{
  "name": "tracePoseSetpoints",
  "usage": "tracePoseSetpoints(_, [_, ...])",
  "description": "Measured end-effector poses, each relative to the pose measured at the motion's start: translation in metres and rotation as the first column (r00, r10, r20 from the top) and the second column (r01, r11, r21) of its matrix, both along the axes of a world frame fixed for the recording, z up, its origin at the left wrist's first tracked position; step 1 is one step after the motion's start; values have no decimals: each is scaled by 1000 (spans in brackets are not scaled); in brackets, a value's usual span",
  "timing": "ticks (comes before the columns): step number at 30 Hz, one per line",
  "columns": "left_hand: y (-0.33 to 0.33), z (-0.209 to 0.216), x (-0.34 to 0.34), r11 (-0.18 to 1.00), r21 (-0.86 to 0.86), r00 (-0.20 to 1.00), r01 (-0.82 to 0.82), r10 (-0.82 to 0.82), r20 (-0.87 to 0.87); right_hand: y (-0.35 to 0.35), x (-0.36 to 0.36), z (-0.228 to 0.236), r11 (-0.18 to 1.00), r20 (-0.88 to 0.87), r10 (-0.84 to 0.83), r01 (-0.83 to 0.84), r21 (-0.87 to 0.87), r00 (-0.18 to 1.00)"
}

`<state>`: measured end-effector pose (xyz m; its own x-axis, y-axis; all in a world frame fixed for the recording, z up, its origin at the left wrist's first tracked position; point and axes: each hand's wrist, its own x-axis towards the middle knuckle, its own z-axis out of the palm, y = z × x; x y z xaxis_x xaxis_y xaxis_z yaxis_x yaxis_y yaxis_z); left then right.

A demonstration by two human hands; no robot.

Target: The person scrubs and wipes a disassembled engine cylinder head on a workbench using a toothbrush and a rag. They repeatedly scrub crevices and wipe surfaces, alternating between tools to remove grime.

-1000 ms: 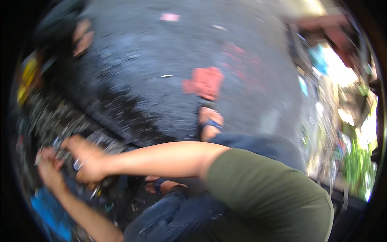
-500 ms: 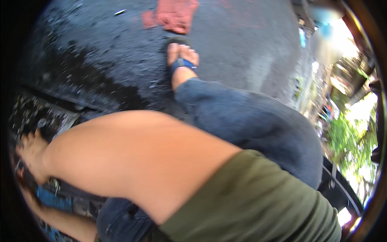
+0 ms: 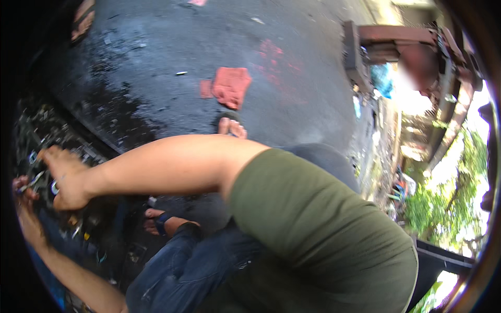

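At the far left, my right hand (image 3: 66, 175) reaches over a dark heap of small parts (image 3: 36, 122), its fingers stretched out and apart. Below its palm shows a small round object with a pale rim (image 3: 55, 188); whether they touch I cannot tell. My left hand (image 3: 26, 192) is at the picture's rim, close to the right one. Its fingers are curled round a thin, shiny metal piece (image 3: 36, 179), too small and blurred to name.
Dark, partly wet ground (image 3: 172, 47) stretches ahead. A red cloth (image 3: 231, 87) lies beyond my sandalled foot (image 3: 232, 127). My other foot (image 3: 156, 221) is near the heap. Rusty metal beams (image 3: 396, 35) and green foliage (image 3: 438, 182) appear at the right.
The view has shifted, so the cloth and foot sit lower. My right hand appears farther right and higher; my left hand with the metal piece has come into sight.
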<state>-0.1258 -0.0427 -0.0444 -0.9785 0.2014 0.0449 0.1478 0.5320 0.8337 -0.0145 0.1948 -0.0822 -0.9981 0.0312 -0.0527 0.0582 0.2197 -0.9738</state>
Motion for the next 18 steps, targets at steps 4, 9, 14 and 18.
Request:
tracePoseSetpoints(4, [53,14,48,990,89,993,111,-115,33,28,16,7,998,-167,-5,-5,-58,986])
tracePoseSetpoints(9, [123,56,67,957,256,990,136,-121,-73,53,19,24,996,-134,88,-90,-7,987])
tracePoseSetpoints(14, [149,73,64,993,116,996,38,-47,75,56,21,30,998,-67,62,-62,-4,996])
tracePoseSetpoints(18, [140,64,58,969,222,993,111,-117,16,51,19,29,998,-18,66,-67,-15,998])
